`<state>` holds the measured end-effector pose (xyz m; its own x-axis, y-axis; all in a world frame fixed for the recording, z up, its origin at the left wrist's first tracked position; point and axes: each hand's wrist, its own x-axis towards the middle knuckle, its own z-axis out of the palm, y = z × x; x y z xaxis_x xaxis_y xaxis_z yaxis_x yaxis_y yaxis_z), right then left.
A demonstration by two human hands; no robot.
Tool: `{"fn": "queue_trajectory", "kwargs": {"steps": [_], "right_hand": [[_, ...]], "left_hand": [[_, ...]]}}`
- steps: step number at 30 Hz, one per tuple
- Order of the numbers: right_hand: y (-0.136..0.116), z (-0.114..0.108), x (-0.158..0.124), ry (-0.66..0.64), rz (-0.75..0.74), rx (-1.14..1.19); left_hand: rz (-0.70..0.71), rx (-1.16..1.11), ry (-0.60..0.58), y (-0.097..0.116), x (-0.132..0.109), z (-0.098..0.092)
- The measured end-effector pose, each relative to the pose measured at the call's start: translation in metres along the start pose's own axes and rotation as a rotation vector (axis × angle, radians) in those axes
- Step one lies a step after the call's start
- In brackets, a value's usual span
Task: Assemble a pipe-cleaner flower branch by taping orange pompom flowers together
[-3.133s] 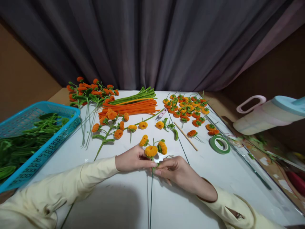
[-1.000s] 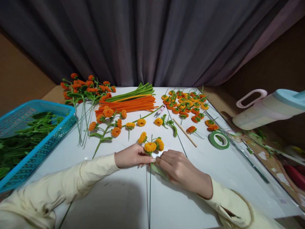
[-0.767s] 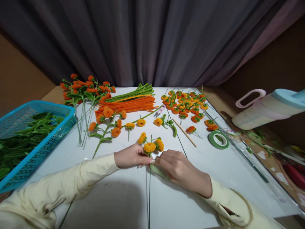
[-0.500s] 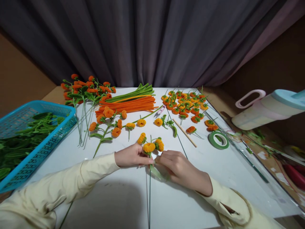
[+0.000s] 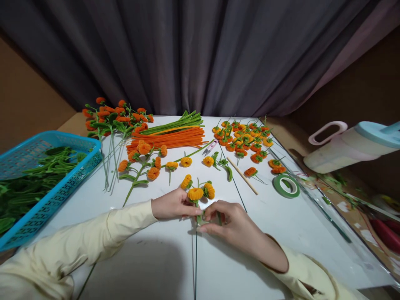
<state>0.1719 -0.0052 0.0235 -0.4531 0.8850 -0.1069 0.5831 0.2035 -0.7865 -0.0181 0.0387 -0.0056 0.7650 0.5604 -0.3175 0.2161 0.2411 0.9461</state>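
Observation:
My left hand (image 5: 175, 204) pinches the stem of a small spray of yellow pipe-cleaner flowers (image 5: 195, 194) just below its blooms. The spray stands upright, with one bloom in front and one at each side. Close against the same stem, my right hand (image 5: 229, 223) has its fingers curled around a strip of pale green floral tape (image 5: 204, 219). Part of the strip is hidden behind the fingers. A thin dark stem wire (image 5: 196, 262) seems to run down from the spray towards me, though a line on the table there makes this hard to tell.
A blue basket (image 5: 93, 152) of green leaves stands left. Orange pipe cleaners (image 5: 175, 137), a finished orange flower branch (image 5: 137, 179), loose flower heads (image 5: 243, 135), snips (image 5: 210, 146), a wooden stick (image 5: 243, 177) and a tape roll (image 5: 276, 187) lie around. A tumbler (image 5: 346, 146) is at right.
My right hand has turned and its fingers have spread around the tape strip, with the thumb now below the stem. My left hand and the spray stay nearly still.

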Motion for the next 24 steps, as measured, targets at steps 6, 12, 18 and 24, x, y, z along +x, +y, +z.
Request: {"fn": "queue_trajectory", "kwargs": {"steps": [6,12,18,24], "right_hand": [[-0.0015,0.0125,-0.0014,-0.018,0.003,-0.006],[-0.0066,0.0057,0.0002,-0.067,-0.005,-0.059],[-0.0042,0.0061,0.0001,-0.095,-0.065,0.014],[0.0011,0.0056,0.003,-0.226,0.13,0.367]], "left_hand": [[-0.031,-0.018,0.04,0.0007,-0.0013,0.0034],[0.036,0.084,0.08,0.0036,-0.0025,0.0057],[0.083,0.155,0.107,-0.0007,-0.0021,0.0057],[0.13,0.19,0.147,-0.0021,-0.0018,0.0077]]}}
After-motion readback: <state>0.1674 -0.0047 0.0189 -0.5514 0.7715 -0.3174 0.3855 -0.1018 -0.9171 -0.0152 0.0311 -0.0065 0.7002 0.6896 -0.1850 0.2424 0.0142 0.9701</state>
